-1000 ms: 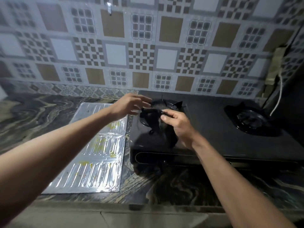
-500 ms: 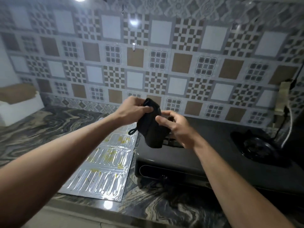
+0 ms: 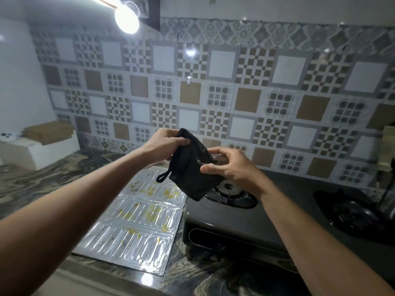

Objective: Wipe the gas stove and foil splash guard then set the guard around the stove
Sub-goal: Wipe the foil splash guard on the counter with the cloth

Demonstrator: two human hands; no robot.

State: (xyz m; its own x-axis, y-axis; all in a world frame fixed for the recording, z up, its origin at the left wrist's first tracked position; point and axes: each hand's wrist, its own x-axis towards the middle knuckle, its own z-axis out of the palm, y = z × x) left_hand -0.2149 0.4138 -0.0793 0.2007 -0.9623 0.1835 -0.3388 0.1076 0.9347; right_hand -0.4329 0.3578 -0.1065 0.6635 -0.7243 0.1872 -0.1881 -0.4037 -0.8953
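Black cloth (image 3: 190, 167) held up in the air over the near-left part of the gas stove (image 3: 245, 221), clear of it; left hand (image 3: 164, 146) with grip pinched on the cloth's top corner, thumb over the edge; right hand (image 3: 230, 167) with thumb and fingertips pressed onto the cloth's right side, remaining fingers spread loosely above; small hanging loop dangling from the cloth's lower left. Soft and limp, judging by the sag and folds; light enough for a two-finger pinch; best bunched or folded into a pad in one palm before wiping, no care needed for where to hold.

Foil splash guard (image 3: 136, 227) lying flat on the surface, just left of the stove and reaching toward the front edge; ribbed panels spotted with yellow residue. Probably thin, light and easily creased, with edges possibly sharp; best wiped while lying flat under light pressure along the ribs, one hand steadying a panel; best lifted later by two opposite edges, not one corner, to avoid buckling at the folds.

Stove dark and smooth-topped, likely heavy and steady enough to wipe one-handed; left burner (image 3: 229, 188) partly hidden behind cloth and right hand.
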